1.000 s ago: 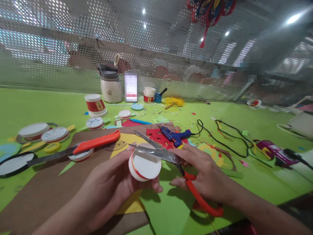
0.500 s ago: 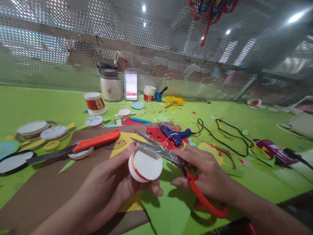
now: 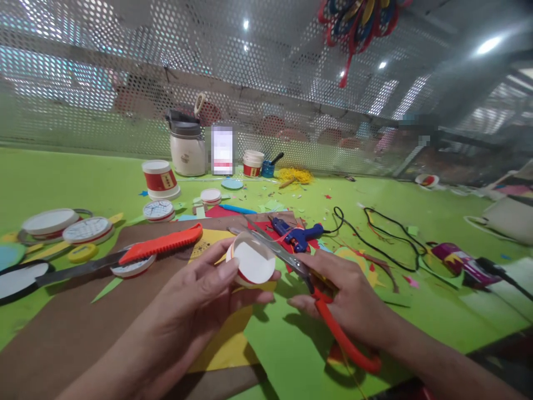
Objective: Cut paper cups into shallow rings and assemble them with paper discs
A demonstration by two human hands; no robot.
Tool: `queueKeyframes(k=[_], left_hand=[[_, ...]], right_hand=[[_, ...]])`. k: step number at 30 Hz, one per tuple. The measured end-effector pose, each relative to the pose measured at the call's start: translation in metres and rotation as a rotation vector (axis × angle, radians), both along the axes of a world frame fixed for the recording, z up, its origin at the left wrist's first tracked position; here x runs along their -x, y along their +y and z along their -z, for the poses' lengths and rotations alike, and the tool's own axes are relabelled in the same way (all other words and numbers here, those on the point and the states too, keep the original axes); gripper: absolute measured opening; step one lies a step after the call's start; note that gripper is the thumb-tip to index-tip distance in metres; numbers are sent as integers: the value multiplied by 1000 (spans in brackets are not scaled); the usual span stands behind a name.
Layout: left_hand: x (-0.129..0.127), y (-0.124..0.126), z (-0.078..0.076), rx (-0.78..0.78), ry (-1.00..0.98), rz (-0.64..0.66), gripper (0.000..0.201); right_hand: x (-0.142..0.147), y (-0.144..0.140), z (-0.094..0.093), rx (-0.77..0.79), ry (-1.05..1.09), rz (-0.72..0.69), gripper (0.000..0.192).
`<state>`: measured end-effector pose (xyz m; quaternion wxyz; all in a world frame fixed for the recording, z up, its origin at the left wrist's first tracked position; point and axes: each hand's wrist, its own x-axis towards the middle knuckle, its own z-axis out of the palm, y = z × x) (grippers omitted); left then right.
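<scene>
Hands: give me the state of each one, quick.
Left hand: closed on the cut paper cup base, gripped by its edge.
Right hand: closed on the red-handled scissors, blades at the cup's rim.

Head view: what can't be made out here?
- Cup piece in the left hand: near rim hidden by fingers.
- Scissors in the right hand: finger loops partly covered by that hand; whether the blades bite the cup is unclear.
- Carton by the back wall: face blurred out.
- Hanging ornament: cut off by top edge.
</scene>
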<state>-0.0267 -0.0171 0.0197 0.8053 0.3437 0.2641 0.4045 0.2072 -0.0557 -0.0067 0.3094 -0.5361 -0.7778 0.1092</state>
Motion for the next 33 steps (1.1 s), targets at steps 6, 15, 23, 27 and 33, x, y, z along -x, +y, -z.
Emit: queueKeyframes(k=[6,15,23,27,33], left_hand=[[-3,2,4,-83,17,33,24],[-2,-3,0,-40,18,20,24],[0,-1,2,-33,-14,34,23],[2,1,2,-82,8,67,29],[2,0,3,-71,-7,119,31]], right_hand=[[1,-2,0,-33,-55,34,55],[1,-4,1,-62,-70,23,54],[-1,-3,4,-44,-7,-2,53],[-1,-2,6,-40,-19,-1,55],[2,-1,2,1,-27,-16,56]])
